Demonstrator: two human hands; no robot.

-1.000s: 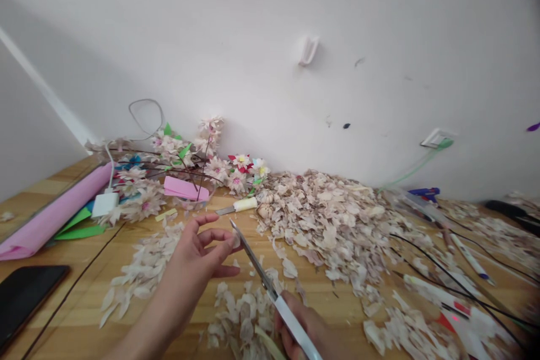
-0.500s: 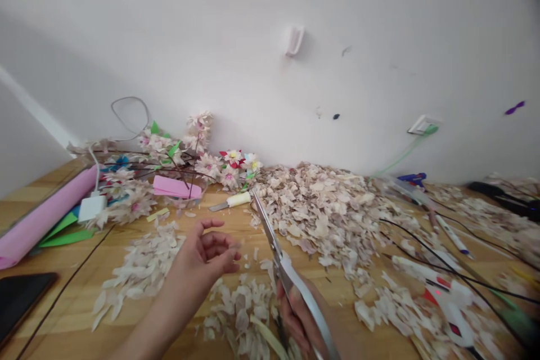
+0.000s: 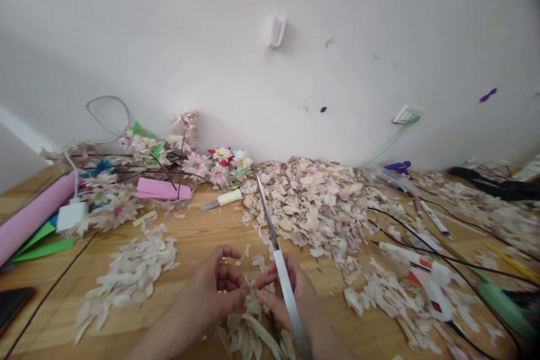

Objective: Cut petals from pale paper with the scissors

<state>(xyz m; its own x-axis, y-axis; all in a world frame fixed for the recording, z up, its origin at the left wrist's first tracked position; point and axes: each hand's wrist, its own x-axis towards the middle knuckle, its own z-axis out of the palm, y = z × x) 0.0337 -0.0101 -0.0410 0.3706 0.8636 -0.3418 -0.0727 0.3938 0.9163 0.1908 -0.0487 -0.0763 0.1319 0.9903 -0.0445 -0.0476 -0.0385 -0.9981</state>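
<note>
My right hand (image 3: 301, 295) has the scissors (image 3: 282, 261) tucked in it, their closed blades pointing up and away over the large heap of pale papery flakes (image 3: 316, 202), which resemble garlic skins. Its thumb and forefinger also pinch at a small pale flake (image 3: 250, 288). From the other side, my left hand (image 3: 219, 287) meets it there, thumb and fingertips closed on the same flake. Just below both hands lies a small pile of flakes (image 3: 244, 334). Another loose pile (image 3: 130, 270) sits left of my left hand. Fingers partly hide the pinched piece.
Handmade flowers (image 3: 198, 163), a pink roll (image 3: 37, 214) and a white charger (image 3: 71, 215) fill the back left. A knife (image 3: 221, 199) lies by the heap. At right are a white glue gun (image 3: 434, 292), cords and a marker (image 3: 434, 218). A phone (image 3: 14, 306) lies left.
My hands have come together, fingertips meeting over the small pile. The scissors have swung more upright and their blades now look closed. The view has shifted slightly right.
</note>
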